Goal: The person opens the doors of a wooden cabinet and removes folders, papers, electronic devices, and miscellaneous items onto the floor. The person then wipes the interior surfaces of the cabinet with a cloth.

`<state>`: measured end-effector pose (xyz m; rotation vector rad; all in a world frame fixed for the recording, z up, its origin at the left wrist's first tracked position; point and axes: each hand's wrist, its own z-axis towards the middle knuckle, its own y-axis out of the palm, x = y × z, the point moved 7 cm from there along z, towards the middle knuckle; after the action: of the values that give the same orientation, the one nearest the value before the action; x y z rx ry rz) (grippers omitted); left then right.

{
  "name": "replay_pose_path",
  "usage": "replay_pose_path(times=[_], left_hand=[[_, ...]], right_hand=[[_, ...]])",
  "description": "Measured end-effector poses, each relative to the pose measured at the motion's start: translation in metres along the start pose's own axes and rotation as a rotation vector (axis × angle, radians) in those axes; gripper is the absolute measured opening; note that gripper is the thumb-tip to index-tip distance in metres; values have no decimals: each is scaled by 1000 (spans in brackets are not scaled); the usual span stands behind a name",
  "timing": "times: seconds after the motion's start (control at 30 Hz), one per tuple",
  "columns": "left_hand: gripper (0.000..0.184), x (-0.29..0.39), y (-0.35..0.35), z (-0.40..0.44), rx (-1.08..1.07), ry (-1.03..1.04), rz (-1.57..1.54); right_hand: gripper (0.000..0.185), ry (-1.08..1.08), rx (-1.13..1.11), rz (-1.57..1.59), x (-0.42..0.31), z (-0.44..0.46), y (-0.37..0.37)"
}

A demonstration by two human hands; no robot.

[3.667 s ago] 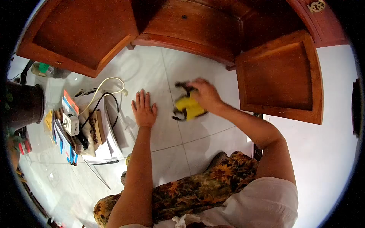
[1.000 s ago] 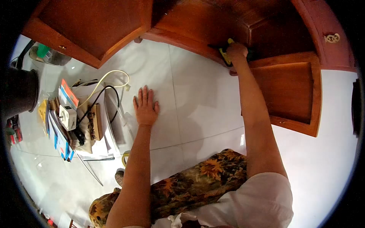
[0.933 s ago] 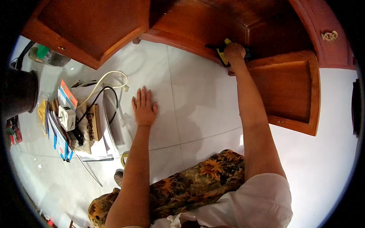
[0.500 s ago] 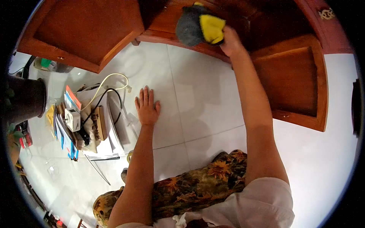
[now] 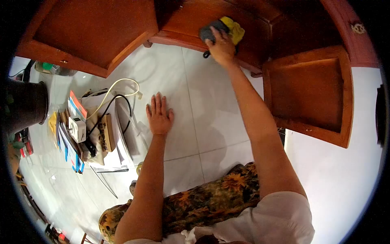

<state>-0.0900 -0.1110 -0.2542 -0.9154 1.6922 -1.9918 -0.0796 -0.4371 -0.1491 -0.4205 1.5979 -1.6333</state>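
My right hand [image 5: 222,48] lies over a grey and yellow cleaning cloth [image 5: 236,31], holding it down on the bottom board of a wooden cabinet [image 5: 183,20]. The grey side sits under my fingers, and the yellow side shows beyond them. A small dark loop hangs from the cloth near the cabinet's front edge. My left hand [image 5: 160,116] rests palm down on the tiled floor [image 5: 178,142] with its fingers stretched out, holding nothing.
Two cabinet doors stand open, one on the left [image 5: 93,32] and one on the right [image 5: 308,93]. Left of my left hand lies a pile of papers [image 5: 118,152] with cables and a white adapter [image 5: 77,129]. A dark pot [image 5: 30,103] stands farther left.
The cloth was bunched and blurred in my right hand, raised at the cabinet's front; now it lies on the board under my fingers. My left hand has stayed on the floor.
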Motion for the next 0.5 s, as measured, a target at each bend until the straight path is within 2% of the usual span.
replay_pose_path(times=[0.17, 0.23, 0.27, 0.3, 0.37, 0.47, 0.5], left_hand=[[56, 2, -1, 2, -16, -6, -6], [55, 4, -2, 1, -17, -1, -15], [55, 4, -3, 1, -5, 3, -29], [55, 3, -4, -1, -7, 11, -38], [55, 6, -9, 1, 6, 23, -64], [55, 3, -4, 2, -20, 10, -43], [55, 2, -4, 1, -23, 11, -50]], right_hand=[[52, -229, -75, 311, -107, 42, 42], [51, -146, -194, 328, -128, 67, 57], [52, -85, -261, 498, -128, 74, 59], [51, -121, -273, 613, -126, 75, 60], [49, -190, -333, 545, -124, 78, 61], [49, -456, -143, 329, -111, 44, 18], [49, -400, -215, 361, -93, 38, 14]])
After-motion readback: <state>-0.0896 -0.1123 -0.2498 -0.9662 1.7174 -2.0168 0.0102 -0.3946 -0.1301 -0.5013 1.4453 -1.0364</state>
